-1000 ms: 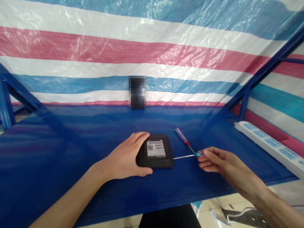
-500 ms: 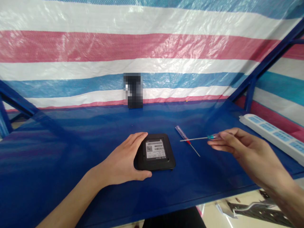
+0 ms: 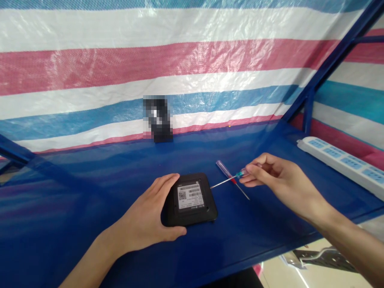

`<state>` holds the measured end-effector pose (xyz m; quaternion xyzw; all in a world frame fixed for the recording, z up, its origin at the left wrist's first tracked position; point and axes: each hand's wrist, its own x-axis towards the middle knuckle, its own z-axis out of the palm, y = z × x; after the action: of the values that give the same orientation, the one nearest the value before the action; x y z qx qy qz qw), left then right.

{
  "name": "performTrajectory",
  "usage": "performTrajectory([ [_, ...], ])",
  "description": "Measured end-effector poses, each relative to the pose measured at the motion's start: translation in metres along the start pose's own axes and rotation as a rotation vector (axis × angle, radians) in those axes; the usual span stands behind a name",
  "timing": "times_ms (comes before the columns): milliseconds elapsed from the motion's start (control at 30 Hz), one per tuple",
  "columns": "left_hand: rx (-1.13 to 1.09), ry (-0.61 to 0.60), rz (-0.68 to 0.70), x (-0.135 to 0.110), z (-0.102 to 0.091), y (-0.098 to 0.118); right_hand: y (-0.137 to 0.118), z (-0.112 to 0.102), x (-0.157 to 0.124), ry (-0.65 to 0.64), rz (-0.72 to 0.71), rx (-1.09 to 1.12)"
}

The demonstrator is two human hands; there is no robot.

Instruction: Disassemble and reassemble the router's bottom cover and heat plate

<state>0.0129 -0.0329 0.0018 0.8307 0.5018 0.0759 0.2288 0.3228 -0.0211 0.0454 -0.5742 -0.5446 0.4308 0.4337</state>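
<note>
The black device (image 3: 194, 215) lies flat on the blue bench (image 3: 114, 168), its label (image 3: 189, 196) with QR code facing up. The left hand (image 3: 147, 218) is half open, like a letter C around its left side, thumb at the near edge and fingers at the far one. The right hand (image 3: 270, 172) is closed in a pinch on the clear handle of the teal-collared screwdriver (image 3: 239, 175). Its tip is at the right rim of the device; from where I stand, I cannot tell if it touches.

In my judgement, the tip could slip over this smooth rim and scratch the casing, because the shaft comes at a low slant. A strong push would go toward the left hand, so a slide might hurt the fingers. The red-collared screwdriver (image 3: 223, 169) lies under the held shaft; if the right hand drops lower, it could knock it and make it roll.
</note>
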Motion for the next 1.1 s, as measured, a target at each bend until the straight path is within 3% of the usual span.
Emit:
performTrajectory([
  [200,0.0,0.009,0.0,-0.001,0.002,-0.002,-0.012,0.008,0.001,0.006,-0.04,-0.046],
  [700,-0.03,0.063,0.024,-0.001,0.006,-0.004,-0.052,0.04,-0.004,-0.116,-0.365,-0.449],
  [800,-0.039,0.093,0.04,-0.001,0.009,-0.007,-0.045,0.036,0.003,-0.124,-0.272,-0.354],
  [933,-0.049,0.091,0.039,-0.002,0.01,-0.007,-0.018,0.018,0.013,-0.059,0.015,0.054],
  [1100,-0.051,0.071,0.022,-0.002,0.007,-0.005,0.017,0.006,0.009,0.015,0.358,0.409],
])
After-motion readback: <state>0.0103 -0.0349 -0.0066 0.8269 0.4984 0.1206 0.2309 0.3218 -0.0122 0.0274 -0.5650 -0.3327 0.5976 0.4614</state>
